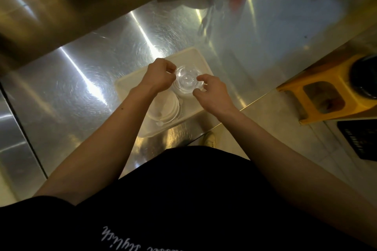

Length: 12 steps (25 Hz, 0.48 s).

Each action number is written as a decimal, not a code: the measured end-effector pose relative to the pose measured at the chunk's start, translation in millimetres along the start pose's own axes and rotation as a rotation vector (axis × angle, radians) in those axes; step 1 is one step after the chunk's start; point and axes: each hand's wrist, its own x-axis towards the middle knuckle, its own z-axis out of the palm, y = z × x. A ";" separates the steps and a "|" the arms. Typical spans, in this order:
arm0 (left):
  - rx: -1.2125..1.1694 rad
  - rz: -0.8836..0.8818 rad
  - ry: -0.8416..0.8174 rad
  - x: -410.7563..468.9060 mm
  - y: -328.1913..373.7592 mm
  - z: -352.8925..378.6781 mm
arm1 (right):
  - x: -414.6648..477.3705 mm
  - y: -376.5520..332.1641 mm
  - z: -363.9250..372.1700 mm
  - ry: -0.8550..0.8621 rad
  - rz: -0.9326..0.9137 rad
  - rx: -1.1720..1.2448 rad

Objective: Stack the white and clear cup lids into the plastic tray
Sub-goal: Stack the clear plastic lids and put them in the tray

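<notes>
Both the left hand (pixel 161 76) and right hand (pixel 210 89), fingers curled, pinch the clear lids (pixel 186 80) at the tray's (pixel 201 57) centre; white lids (pixel 166 106) sit at 7 o'clock. Stacking looks nearly finished; no loose lids show on the desk (pixel 81 96).

Both hands, left (pixel 161 76) and right (pixel 211 92), pinching clear lids (pixel 186 80), white lids (pixel 169 107) nearer, plastic tray (pixel 126 85), steel counter (pixel 71 91)
</notes>
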 end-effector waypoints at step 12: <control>0.020 0.026 0.000 -2.2 1.8 -0.4 | 1.0 0.4 -0.6 -0.035 0.015 -0.030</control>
